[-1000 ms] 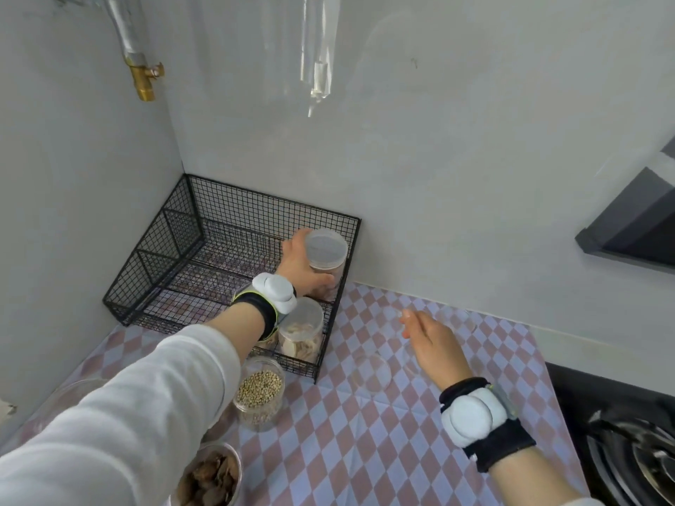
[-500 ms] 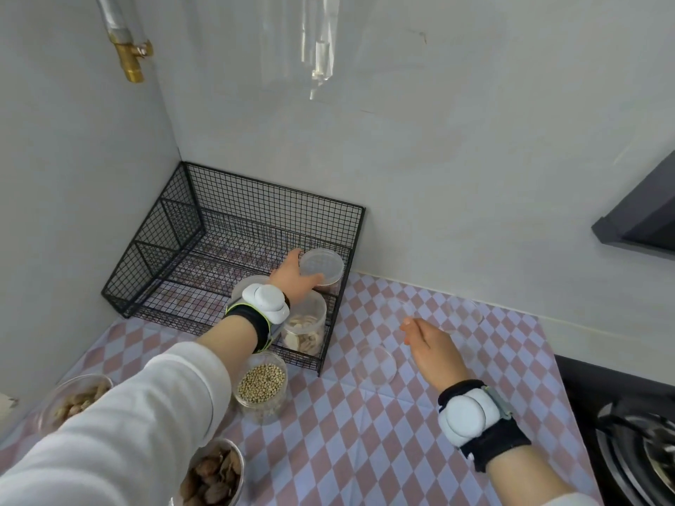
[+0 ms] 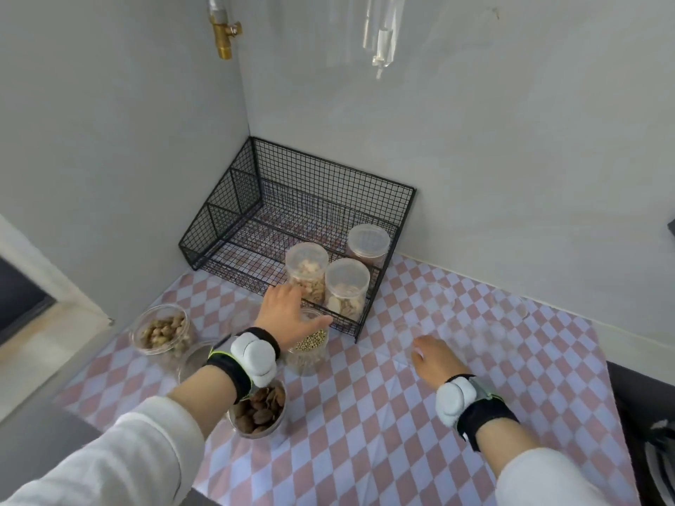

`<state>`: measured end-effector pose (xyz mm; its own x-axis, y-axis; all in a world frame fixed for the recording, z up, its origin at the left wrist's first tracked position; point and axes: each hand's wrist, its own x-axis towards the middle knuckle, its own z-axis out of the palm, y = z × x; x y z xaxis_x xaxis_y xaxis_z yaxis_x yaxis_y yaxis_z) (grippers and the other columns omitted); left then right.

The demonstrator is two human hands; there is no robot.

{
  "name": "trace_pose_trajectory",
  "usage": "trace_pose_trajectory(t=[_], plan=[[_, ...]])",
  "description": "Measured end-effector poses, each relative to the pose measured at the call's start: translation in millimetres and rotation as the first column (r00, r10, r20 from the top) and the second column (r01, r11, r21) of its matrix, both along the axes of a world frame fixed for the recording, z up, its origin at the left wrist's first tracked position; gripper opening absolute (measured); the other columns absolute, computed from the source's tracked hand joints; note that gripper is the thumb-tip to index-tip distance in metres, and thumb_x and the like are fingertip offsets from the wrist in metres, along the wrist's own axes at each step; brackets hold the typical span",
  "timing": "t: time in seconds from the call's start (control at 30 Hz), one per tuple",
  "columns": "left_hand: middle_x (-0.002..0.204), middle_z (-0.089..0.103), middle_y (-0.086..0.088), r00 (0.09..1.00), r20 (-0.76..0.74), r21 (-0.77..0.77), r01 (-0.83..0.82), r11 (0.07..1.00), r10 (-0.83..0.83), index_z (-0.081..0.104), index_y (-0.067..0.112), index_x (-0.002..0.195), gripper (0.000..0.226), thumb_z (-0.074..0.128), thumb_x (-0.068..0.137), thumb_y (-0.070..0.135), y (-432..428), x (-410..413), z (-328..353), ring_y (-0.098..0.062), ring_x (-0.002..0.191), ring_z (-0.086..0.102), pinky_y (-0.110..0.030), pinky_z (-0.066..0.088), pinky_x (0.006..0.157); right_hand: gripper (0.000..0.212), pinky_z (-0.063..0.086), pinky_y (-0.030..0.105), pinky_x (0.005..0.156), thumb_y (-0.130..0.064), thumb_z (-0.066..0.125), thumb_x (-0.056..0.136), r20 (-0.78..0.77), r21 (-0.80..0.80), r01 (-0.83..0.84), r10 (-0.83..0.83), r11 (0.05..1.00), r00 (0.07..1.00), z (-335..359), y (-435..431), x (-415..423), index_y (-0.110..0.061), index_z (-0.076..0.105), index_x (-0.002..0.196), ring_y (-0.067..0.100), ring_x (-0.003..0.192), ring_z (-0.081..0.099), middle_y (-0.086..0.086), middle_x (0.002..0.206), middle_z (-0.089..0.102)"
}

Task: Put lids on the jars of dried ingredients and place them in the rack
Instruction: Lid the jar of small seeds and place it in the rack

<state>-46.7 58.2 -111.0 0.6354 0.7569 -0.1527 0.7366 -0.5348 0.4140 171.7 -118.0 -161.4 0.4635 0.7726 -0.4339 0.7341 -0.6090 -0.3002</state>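
A black wire rack (image 3: 233, 199) stands in the corner and holds three lidded jars: one at the back right (image 3: 368, 242), one with pale chunks (image 3: 306, 264), and one with pale slices (image 3: 347, 286). Just in front of the rack stands an uncovered jar of small pale seeds (image 3: 310, 346). My left hand (image 3: 288, 315) is spread over its rim, fingers apart, and I cannot tell whether it grips the jar. My right hand (image 3: 434, 359) rests low on the checked mat with loosely bent fingers, beside a faint clear lid (image 3: 405, 328).
An uncovered jar of light nuts (image 3: 162, 332) and one of dark nuts (image 3: 259, 412) stand at the left, with a clear round container (image 3: 197, 356) between them. Several more faint clear lids (image 3: 485, 319) lie at the right. A stove edge (image 3: 657, 451) is at the far right.
My left hand let go of the lidded jar in the rack's back right corner and drew back to the seed jar. My right hand barely moved. The view pulled back and shifted.
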Motion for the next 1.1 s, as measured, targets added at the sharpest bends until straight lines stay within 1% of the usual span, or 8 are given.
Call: trace_pose_trajectory(t=[0.1,0.33,0.47,0.63,0.73,0.83,0.9,1.1], plan=[[0.144,0.031,-0.013,0.982,-0.183,0.069,0.068,0.995,-0.054,0.022,0.010,0.143,0.103,0.060,0.068,0.069,-14.2,-2.9,-6.4,-0.030,0.138,0.022,-0.045,0.007,0.119,0.048,0.024,0.041,0.115,-0.025,0.034,0.097,0.065,-0.224,-0.058,0.074,0.973,0.995,-22.6,-3.8,4.3,-0.010,0.030,0.142,0.028,0.143,0.018,0.007,0.156,0.018],[0.139,0.039,-0.012,0.951,-0.309,0.168,0.069,0.983,-0.014,0.032,0.006,0.135,0.092,0.068,0.068,0.057,-26.7,3.8,-9.0,-0.030,0.138,0.025,-0.048,-0.006,0.117,0.036,0.020,0.035,0.117,-0.018,0.039,0.094,0.220,-0.179,-0.076,0.115,0.981,0.969,-42.5,-28.5,0.0,-0.013,0.044,0.130,0.025,0.144,0.013,0.002,0.156,0.018],[0.136,0.040,-0.010,0.954,-0.281,0.121,0.146,0.982,-0.107,0.032,0.010,0.134,0.090,0.074,0.064,0.047,-47.1,13.1,-7.6,-0.035,0.135,0.027,-0.051,-0.001,0.116,0.020,0.028,0.034,0.112,-0.004,0.038,0.089,0.140,-0.098,0.018,-0.004,0.995,0.990,-43.4,-45.5,-7.5,-0.020,0.045,0.078,0.025,0.140,0.020,0.002,0.145,0.037],[0.137,0.035,-0.008,0.948,-0.118,-0.088,0.287,0.954,-0.296,0.028,0.012,0.139,0.093,0.078,0.066,0.038,-84.7,29.8,-10.4,-0.032,0.126,0.035,-0.042,0.037,0.105,0.015,0.048,0.036,0.074,0.000,0.044,0.087,-0.070,0.200,0.313,-0.305,0.928,0.950,-29.5,-58.6,-9.9,-0.010,0.045,0.076,0.031,0.087,0.053,0.007,0.088,0.049],[0.141,0.031,-0.007,0.927,-0.044,-0.131,0.364,0.922,-0.372,0.023,0.012,0.141,0.094,0.077,0.069,0.035,-101.8,41.5,-13.6,-0.029,0.127,0.036,-0.039,0.042,0.101,0.004,0.037,0.028,0.058,-0.003,0.046,0.091,-0.283,0.310,0.536,-0.462,0.785,0.840,-12.9,-61.0,-8.2,-0.006,0.044,0.088,0.024,0.078,0.048,0.008,0.084,0.048],[0.146,0.027,-0.006,0.920,0.036,-0.148,0.390,0.909,-0.389,0.018,0.013,0.144,0.096,0.076,0.070,0.033,-114.3,51.2,-17.6,-0.028,0.132,0.034,-0.038,0.040,0.104,0.011,0.038,0.025,0.062,-0.004,0.058,0.086,-0.527,0.370,0.739,-0.528,0.563,0.666,2.1,-61.7,-2.5,-0.009,0.048,0.085,0.024,0.085,0.051,0.011,0.088,0.052],[0.148,0.025,-0.007,0.919,0.096,-0.187,0.394,0.900,-0.382,0.015,0.013,0.145,0.099,0.077,0.070,0.033,-119.8,54.3,-20.8,-0.027,0.134,0.033,-0.038,0.038,0.106,0.012,0.042,0.024,0.068,-0.006,0.059,0.085,-0.707,0.285,0.863,-0.516,0.417,0.483,15.1,-62.2,-1.7,-0.009,0.055,0.096,0.025,0.089,0.054,0.010,0.095,0.057],[0.151,0.025,-0.003,0.938,0.310,-0.350,0.265,0.899,-0.156,0.015,0.013,0.145,0.100,0.079,0.069,0.028,-130.8,50.1,-36.7,-0.020,0.137,0.031,-0.025,0.030,0.106,0.008,0.044,0.027,0.069,-0.012,0.052,0.091,-0.919,-0.007,0.954,-0.379,0.298,0.112,25.5,-60.0,-8.4,-0.011,0.060,0.093,0.015,0.077,0.056,0.001,0.087,0.063]])
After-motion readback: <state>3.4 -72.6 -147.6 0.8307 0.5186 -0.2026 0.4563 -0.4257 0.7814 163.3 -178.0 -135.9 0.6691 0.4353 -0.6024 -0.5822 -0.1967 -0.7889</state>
